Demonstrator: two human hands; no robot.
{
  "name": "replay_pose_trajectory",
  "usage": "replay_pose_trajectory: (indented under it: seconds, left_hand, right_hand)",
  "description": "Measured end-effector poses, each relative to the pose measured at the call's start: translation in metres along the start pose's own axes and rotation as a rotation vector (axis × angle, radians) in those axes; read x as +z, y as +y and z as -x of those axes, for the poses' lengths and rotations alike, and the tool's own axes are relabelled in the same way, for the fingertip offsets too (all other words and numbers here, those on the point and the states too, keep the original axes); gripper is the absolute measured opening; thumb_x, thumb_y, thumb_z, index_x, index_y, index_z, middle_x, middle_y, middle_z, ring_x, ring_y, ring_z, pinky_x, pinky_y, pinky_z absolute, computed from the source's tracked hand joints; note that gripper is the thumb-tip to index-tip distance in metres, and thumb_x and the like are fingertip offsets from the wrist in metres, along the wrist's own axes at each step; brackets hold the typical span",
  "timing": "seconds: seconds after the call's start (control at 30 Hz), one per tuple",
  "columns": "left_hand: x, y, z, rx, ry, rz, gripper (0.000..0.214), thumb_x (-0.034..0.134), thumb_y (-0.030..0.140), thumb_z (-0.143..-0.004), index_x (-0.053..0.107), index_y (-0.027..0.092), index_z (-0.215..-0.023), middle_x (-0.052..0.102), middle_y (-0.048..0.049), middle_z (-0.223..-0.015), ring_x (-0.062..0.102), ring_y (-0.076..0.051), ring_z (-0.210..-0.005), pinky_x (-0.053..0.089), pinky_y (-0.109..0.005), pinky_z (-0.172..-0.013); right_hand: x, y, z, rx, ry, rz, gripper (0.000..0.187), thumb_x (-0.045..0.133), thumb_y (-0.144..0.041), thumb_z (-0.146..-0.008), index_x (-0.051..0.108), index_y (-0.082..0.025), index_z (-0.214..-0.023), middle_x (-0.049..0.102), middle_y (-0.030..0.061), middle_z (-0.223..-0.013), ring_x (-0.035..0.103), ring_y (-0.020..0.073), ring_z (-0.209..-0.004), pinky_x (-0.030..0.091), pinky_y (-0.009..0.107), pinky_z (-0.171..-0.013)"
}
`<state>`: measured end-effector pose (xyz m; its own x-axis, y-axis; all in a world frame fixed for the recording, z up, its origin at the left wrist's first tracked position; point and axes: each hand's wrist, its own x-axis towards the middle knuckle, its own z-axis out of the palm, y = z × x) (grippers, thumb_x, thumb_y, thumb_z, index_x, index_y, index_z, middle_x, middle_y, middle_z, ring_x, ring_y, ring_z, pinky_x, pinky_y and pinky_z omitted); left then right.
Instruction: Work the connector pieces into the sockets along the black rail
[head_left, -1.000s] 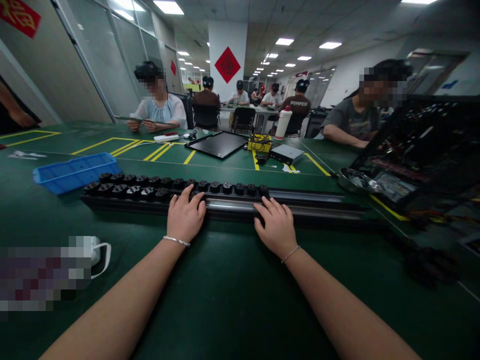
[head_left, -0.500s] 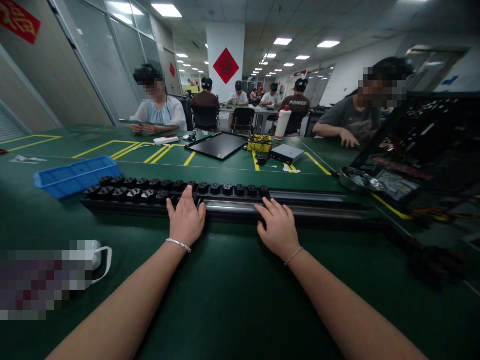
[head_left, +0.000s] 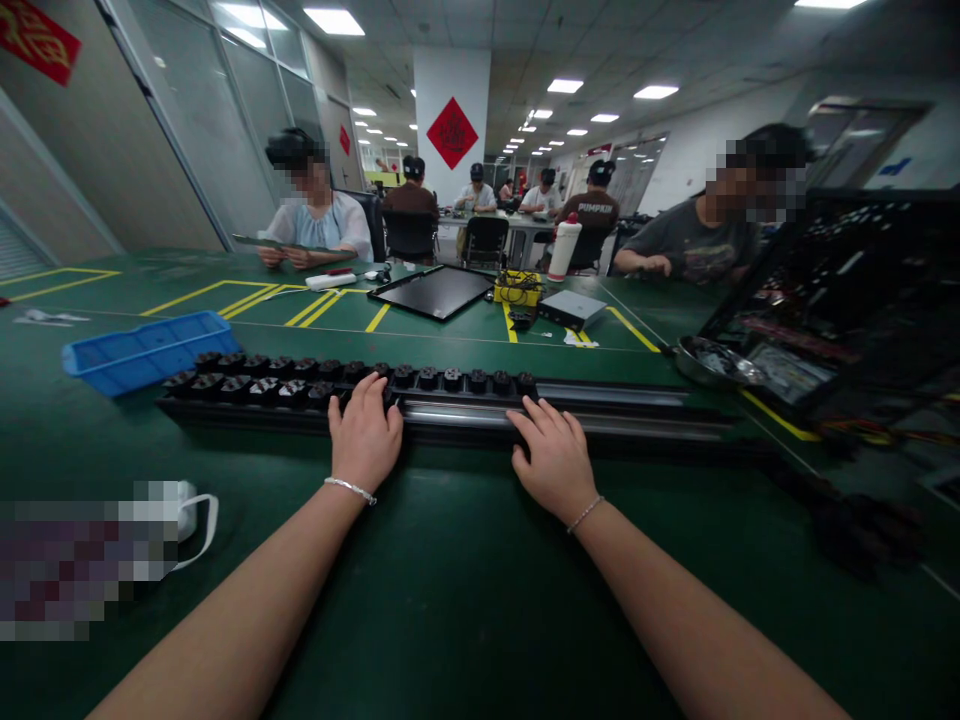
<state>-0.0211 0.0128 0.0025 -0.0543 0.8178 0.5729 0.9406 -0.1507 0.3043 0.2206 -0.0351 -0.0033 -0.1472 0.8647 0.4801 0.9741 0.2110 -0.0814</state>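
A long black rail [head_left: 637,412] lies across the green table [head_left: 465,580] in front of me. Its left half carries several black socket modules [head_left: 262,375] in rows. My left hand [head_left: 365,436] rests on the rail's near edge, fingers stretched out over the modules and holding nothing. My right hand [head_left: 553,458] lies flat on the rail about a hand's width to the right, fingers spread beside the last module [head_left: 525,382].
A blue plastic tray [head_left: 142,348] sits behind the rail's left end. A white mask [head_left: 191,510] lies at my left. A dark open chassis [head_left: 832,300] and a metal bowl [head_left: 709,362] stand at right. Across the table are a black panel [head_left: 435,290], a yellow box [head_left: 517,287] and seated people.
Both hands stay on the rail, shifted only slightly left with the view. The person at the right has moved an arm on the table.
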Motion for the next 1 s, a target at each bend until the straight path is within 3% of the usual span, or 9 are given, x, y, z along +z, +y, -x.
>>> replay_pose_trajectory:
  seconds: [0.2,0.53,1.0]
  left_hand:
    - [-0.0015,-0.0015,-0.0015,-0.014,-0.016,-0.051,0.040,0.039,0.028,-0.084,0.049,0.019,-0.121,0.057,-0.0108,-0.120,0.049,-0.026,-0.113,0.024,-0.052,-0.104]
    - [-0.0055,0.0013,-0.0029,-0.013,-0.054,-0.026,0.040,0.039,0.027,-0.083,0.052,0.021,-0.121,0.059,-0.0101,-0.118,0.051,-0.025,-0.112,0.022,-0.053,-0.105]
    - [-0.0098,-0.0008,-0.0064,0.028,-0.071,-0.080,0.041,0.043,0.031,-0.080,0.056,0.022,-0.118,0.068,-0.0067,-0.098,0.059,-0.025,-0.096,0.036,-0.042,-0.095]
  right_hand:
    - [-0.0017,0.0001,0.0001,0.004,-0.007,-0.004,0.044,0.047,-0.023,-0.078,0.052,-0.026,-0.122,0.045,0.0051,-0.137,0.035,0.0227,-0.128,0.023,0.044,-0.104]
    - [-0.0029,0.0002,0.0003,-0.003,-0.015,-0.005,0.045,0.047,-0.023,-0.079,0.052,-0.025,-0.123,0.045,0.0059,-0.137,0.035,0.0234,-0.128,0.024,0.045,-0.104]
    - [0.0000,0.0007,0.0012,-0.001,-0.005,0.002,0.046,0.047,-0.024,-0.078,0.050,-0.026,-0.124,0.043,0.0051,-0.139,0.034,0.0234,-0.128,0.021,0.046,-0.105]
